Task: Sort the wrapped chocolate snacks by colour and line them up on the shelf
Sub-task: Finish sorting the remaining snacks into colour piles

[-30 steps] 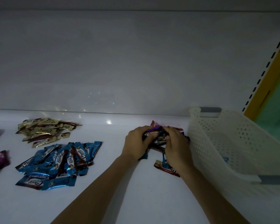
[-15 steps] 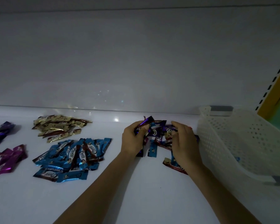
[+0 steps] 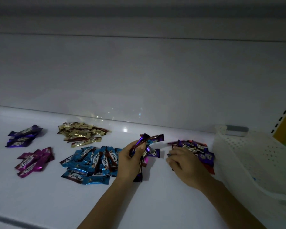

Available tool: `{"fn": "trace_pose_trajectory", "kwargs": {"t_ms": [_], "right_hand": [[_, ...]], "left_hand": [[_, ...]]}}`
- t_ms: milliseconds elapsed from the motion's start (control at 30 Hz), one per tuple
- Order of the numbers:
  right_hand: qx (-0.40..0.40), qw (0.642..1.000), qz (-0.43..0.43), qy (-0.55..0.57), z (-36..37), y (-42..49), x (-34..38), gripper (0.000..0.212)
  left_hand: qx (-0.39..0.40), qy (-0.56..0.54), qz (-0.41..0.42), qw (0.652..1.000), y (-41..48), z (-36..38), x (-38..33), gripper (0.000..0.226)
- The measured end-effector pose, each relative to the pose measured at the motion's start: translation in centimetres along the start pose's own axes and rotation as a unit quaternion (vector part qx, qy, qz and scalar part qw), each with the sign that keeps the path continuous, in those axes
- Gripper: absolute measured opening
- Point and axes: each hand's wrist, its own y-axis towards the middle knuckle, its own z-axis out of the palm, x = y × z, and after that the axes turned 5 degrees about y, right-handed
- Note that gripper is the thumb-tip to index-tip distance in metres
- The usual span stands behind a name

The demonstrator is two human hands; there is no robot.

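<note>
- On the shelf (image 3: 155, 204), the purple pile (image 3: 24, 135) and the magenta pile (image 3: 35, 161) lie at the far left, then the gold pile (image 3: 82, 133) and the blue pile (image 3: 92, 162).
- My left hand (image 3: 130, 160) grips a bunch of snacks (image 3: 151, 141), just beside the blue pile.
- My right hand (image 3: 186, 162) lies on the unsorted pile (image 3: 195, 147); I cannot tell if it pinches one.
- The white basket (image 3: 254, 154) stands at the right.

Both bare forearms reach forward. The left hand (image 3: 130, 161) grips a bunch of wrapped snacks (image 3: 153, 139), thumb on top; the right hand (image 3: 186, 164) lies palm down, fingers bent
</note>
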Motion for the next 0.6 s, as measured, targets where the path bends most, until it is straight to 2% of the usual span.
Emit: {"fn": "trace_pose_trajectory", "kwargs": {"t_ms": [67,100,133,200,267,333,400,600], "right_hand": [[-0.093,0.991,0.033,0.089,0.1,0.5,1.2,0.018],[-0.130,0.972,0.076,0.179,0.2,1.0,2.3,0.015],[-0.147,0.933,0.133,0.299,0.2,1.5,3.6,0.014],[-0.112,0.817,0.234,0.515,0.9,2.6,6.2,0.015],[-0.089,0.739,0.272,0.610,1.9,3.3,7.8,0.024],[-0.122,0.685,0.278,0.663,2.3,3.7,8.7,0.022],[-0.163,0.675,0.272,0.667,2.8,3.8,9.0,0.018],[-0.256,0.692,0.289,0.610,5.2,3.4,9.1,0.012]], "left_hand": [[-0.003,-0.014,-0.008,1.000,-0.3,-0.2,0.4,0.016],[-0.005,-0.016,-0.012,1.000,-0.4,-0.2,0.5,0.016],[-0.003,-0.014,-0.011,1.000,-0.5,-0.3,0.5,0.016],[0.005,-0.014,-0.006,1.000,-0.6,-0.4,0.6,0.018],[0.010,-0.034,-0.013,0.999,-0.7,-0.4,0.8,0.019],[0.002,-0.058,-0.023,0.998,-0.6,-0.3,0.7,0.022],[-0.009,-0.062,-0.022,0.998,-0.6,-0.1,0.8,0.024],[-0.034,-0.060,-0.019,0.997,-0.4,-0.4,1.1,0.017]]}}
